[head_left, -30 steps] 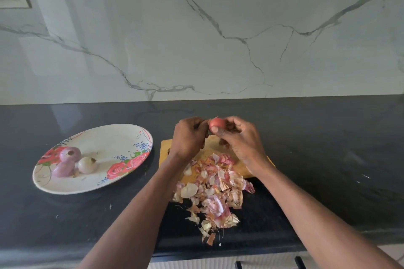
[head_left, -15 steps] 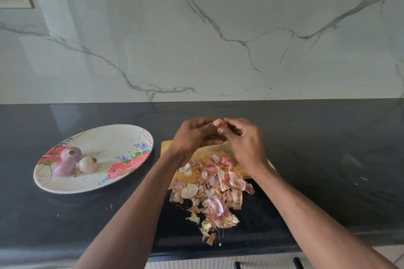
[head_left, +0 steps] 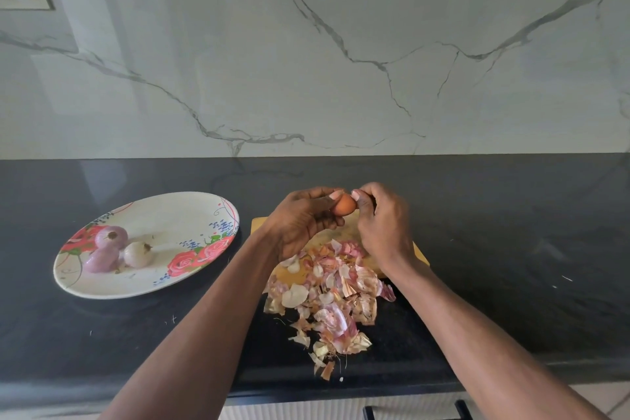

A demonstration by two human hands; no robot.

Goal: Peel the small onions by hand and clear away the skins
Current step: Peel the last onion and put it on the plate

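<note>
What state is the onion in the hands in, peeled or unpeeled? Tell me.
Unpeeled, at least partly: the onion gripped between the left hand and right hand shows orange-brown outer skin.

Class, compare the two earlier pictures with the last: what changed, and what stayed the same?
The onion, hidden between the fingers half a second ago, shows again, pinched between the left hand and right hand. Plate, its peeled onions and the skins stayed put.
</note>
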